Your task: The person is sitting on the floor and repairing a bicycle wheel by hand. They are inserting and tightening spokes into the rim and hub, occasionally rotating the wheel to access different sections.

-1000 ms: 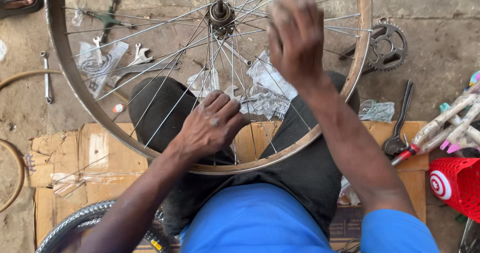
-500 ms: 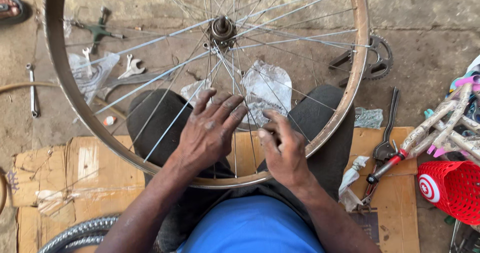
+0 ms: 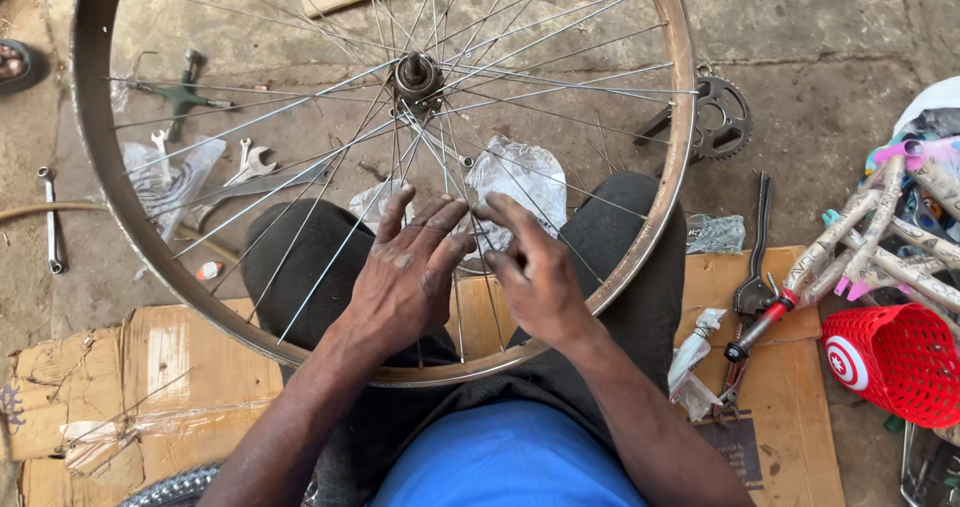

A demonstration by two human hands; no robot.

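Your left hand (image 3: 405, 277) lies flat on the spokes (image 3: 455, 182), fingers spread wide. Your right hand (image 3: 535, 272) pinches a spoke between narrowed fingertips, just beside the left. The wheel (image 3: 640, 237) rests on your lap, its hub (image 3: 418, 75) above both hands. Wrenches (image 3: 245, 162) and a sprocket (image 3: 722, 117) lie on the floor beyond.

One head-worn camera looks steeply down, close over the lap, wheel rim (image 3: 640, 257) and cardboard-covered floor (image 3: 160, 357)
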